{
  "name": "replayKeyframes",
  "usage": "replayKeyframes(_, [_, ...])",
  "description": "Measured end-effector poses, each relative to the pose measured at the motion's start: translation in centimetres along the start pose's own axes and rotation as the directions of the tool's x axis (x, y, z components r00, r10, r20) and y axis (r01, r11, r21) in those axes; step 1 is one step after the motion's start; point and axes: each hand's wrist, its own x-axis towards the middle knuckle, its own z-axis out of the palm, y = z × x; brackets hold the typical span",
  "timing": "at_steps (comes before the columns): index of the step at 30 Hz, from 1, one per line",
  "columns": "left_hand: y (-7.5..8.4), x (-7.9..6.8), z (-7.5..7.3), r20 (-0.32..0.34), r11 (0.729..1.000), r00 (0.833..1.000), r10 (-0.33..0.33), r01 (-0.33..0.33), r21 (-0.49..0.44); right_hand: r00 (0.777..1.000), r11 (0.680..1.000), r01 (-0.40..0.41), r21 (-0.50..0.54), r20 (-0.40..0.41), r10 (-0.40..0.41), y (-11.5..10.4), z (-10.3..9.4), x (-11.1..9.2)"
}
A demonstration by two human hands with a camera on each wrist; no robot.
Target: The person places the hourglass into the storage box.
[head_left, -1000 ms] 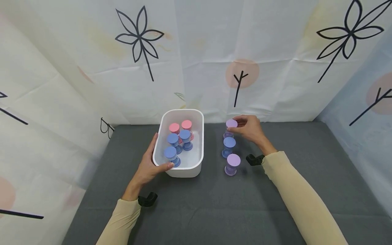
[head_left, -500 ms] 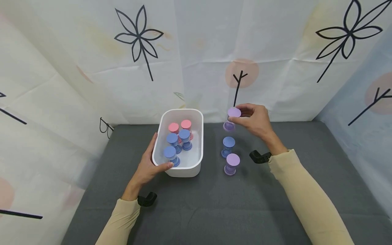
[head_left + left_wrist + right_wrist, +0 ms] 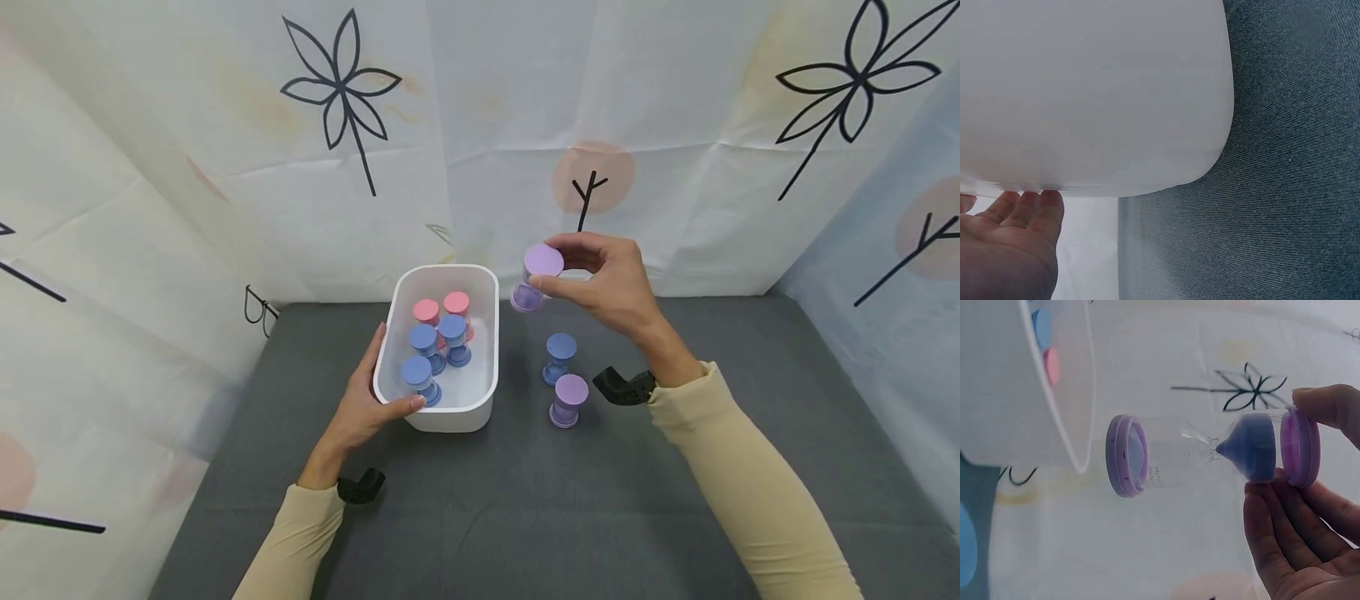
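My right hand (image 3: 607,271) pinches a purple-capped hourglass (image 3: 1191,450) near its top cap, thumb on one side and fingers on the other. It hangs in the air to the right of a white plastic bin (image 3: 487,350); purple-blue sand shows in its upper bulb in the right wrist view. My left hand (image 3: 363,408) holds the bin at its near left corner, thumb over the front rim and fingers along the side wall. Inside the bin stand pink hourglasses (image 3: 457,303) and blue hourglasses (image 3: 417,372).
On the grey cloth (image 3: 480,533), right of the bin, a blue hourglass (image 3: 560,350) stands behind a purple hourglass (image 3: 570,396). A white patterned curtain (image 3: 480,100) rises along the table's back edge and both sides.
My right hand has lifted the purple hourglass off the cloth from behind the blue one and carried it left toward the bin. The left hand and bin have stayed put.
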Motion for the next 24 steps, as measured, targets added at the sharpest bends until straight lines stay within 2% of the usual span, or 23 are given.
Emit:
replayKeyframes(8, [0.0,0.0,0.0,0.004,1.0,1.0,-0.005,0.005,-0.003,0.992,0.997,0.051,0.058,0.109,-0.057,-1.3,3.2,0.0])
replayKeyframes(16, [0.1,0.0,0.0,0.006,1.0,1.0,-0.016,0.016,-0.012,0.98,0.999,0.011,0.051,0.2,-0.021,-1.3,6.6,-0.4])
replayKeyframes(24, [0.1,0.0,0.0,0.009,1.0,1.0,0.003,-0.003,-0.004,0.941,1.0,0.024,0.006,0.338,-0.025,0.0,9.9,-0.8])
